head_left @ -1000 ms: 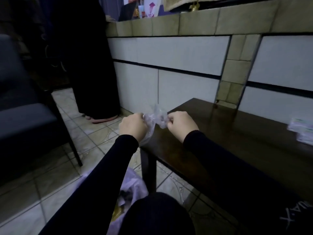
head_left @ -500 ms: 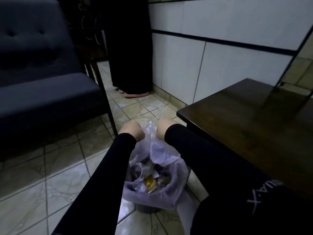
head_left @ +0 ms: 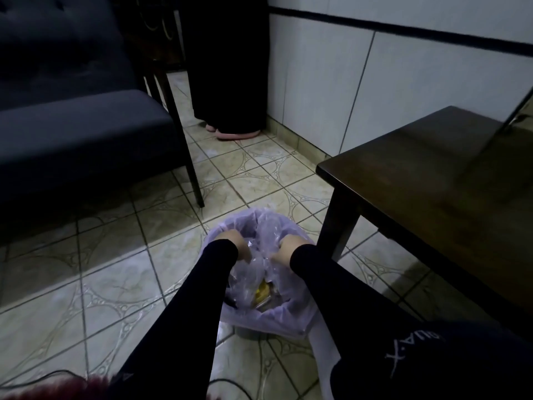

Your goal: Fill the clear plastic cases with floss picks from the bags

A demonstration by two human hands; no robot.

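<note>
We reach both hands into the lilac-lined bin (head_left: pixel 245 313) on the floor beside the tabletop (head_left: pixel 432 180); left hand (head_left: pixel 230 241) and right hand (head_left: pixel 284 249) meet crumpled clear bag (head_left: pixel 259 249), fingers' grip unclear.

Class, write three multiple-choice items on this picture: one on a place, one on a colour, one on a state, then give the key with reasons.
1. Where is the lined bin?
A. On the floor beside the dark table
B. On the table
C. On the sofa

2. What colour is the bin's liner?
A. Black
B. Pale purple
C. Red

3. What are the hands doing?
A. Resting on the table
B. Hanging idle
C. Reaching into the bin among clear plastic

Key: A, it stands on tiles by the table leg; B, its rim shows lilac; C, left hand and right hand are inside.
</note>
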